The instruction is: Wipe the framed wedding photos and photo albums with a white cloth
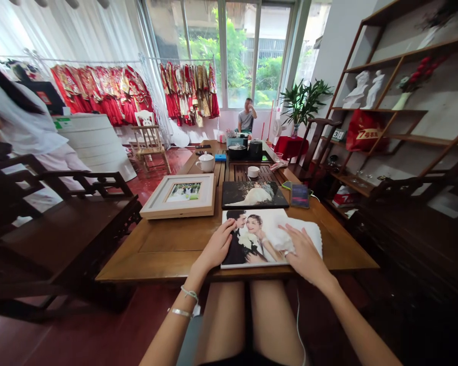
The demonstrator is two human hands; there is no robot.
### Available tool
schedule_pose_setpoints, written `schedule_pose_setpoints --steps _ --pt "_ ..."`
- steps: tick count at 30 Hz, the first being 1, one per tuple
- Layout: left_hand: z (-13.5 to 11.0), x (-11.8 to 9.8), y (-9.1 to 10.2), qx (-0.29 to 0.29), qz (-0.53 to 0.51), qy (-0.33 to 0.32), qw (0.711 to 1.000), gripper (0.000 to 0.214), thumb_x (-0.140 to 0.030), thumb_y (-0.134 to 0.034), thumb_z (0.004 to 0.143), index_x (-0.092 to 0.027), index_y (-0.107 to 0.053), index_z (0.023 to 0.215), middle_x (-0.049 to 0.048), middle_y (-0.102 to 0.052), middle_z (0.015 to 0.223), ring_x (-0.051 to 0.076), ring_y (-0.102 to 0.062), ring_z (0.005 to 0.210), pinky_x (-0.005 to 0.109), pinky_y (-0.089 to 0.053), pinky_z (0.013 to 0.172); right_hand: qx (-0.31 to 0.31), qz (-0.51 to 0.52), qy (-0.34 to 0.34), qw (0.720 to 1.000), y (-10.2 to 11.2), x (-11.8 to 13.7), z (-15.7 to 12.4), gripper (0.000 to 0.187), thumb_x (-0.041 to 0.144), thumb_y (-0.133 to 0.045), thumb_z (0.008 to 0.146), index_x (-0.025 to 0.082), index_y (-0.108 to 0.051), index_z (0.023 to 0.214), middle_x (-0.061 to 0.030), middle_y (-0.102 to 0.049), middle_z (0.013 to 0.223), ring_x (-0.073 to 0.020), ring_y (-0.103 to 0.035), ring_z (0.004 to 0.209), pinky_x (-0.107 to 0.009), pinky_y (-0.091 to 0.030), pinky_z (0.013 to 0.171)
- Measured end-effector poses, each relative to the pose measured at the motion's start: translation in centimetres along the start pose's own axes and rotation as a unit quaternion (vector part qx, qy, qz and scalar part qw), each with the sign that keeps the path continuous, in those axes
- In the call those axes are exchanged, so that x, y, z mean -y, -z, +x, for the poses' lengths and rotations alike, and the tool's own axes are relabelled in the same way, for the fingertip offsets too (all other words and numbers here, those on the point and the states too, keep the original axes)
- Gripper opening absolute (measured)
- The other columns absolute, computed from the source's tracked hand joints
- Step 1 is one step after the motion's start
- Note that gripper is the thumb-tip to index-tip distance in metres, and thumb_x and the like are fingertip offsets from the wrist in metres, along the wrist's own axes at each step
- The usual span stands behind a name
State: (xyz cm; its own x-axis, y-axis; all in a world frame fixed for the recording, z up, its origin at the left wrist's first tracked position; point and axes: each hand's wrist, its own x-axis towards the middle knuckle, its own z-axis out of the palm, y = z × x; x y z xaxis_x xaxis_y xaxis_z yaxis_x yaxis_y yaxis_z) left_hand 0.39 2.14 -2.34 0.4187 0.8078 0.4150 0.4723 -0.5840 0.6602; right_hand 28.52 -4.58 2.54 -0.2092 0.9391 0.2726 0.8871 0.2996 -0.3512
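Note:
A wedding photo panel [248,241] lies flat at the table's near edge, showing a couple and a white bouquet. My left hand [218,245] rests on its left side, fingers stretched out over the dark suit in the picture. On the right side, my right hand [304,254] holds a white cloth [311,231] against the panel, and part of the cloth spreads past the panel's edge. Just behind lies a dark photo panel [254,194] with a figure in a white gown. To the left is a photo in a thick pale frame [178,195].
The wooden table [156,259] also bears a phone [299,195], a lidded white cup [205,163], a small white cup [253,172] and a dark kettle [255,150]. Dark wooden chairs [61,229] flank it. One person [246,119] sits by the window; another [19,112] stands left.

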Motion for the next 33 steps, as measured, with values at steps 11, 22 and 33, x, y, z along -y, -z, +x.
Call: schedule_pose_setpoints --steps 11,22,33 --pt "-0.2 -0.3 0.3 0.004 0.009 -0.014 1.0 0.043 -0.024 -0.033 0.096 -0.02 -0.045 0.138 0.0113 -0.041 0.148 0.022 -0.034 0.14 0.049 -0.025 0.118 0.103 -0.023 0.15 0.983 -2.2 6.7 5.7 0.067 0.016 -0.049 0.067 0.012 -0.05 0.135 -0.0141 -0.045 0.145 -0.0293 -0.032 0.138 -0.053 -0.017 0.113" --pt "-0.1 -0.3 0.3 0.011 0.021 -0.015 1.0 0.043 -0.025 -0.031 0.097 -0.019 -0.044 0.138 0.0114 -0.038 0.15 0.022 -0.033 0.141 0.047 -0.024 0.119 0.148 0.013 0.081 0.986 0.7 5.3 10.1 0.039 0.019 -0.049 0.076 0.019 -0.066 0.111 -0.013 -0.065 0.122 -0.034 -0.051 0.119 -0.066 -0.016 0.104" --pt "-0.1 -0.3 0.4 0.012 0.026 -0.002 1.0 0.04 -0.025 -0.034 0.096 -0.015 -0.05 0.131 0.0151 -0.046 0.143 0.025 -0.039 0.136 0.049 -0.028 0.117 0.152 0.031 0.092 0.984 -2.3 9.5 15.4 0.03 0.032 -0.05 0.084 0.017 -0.07 0.1 -0.0139 -0.068 0.115 -0.0337 -0.056 0.113 -0.05 -0.031 0.101"
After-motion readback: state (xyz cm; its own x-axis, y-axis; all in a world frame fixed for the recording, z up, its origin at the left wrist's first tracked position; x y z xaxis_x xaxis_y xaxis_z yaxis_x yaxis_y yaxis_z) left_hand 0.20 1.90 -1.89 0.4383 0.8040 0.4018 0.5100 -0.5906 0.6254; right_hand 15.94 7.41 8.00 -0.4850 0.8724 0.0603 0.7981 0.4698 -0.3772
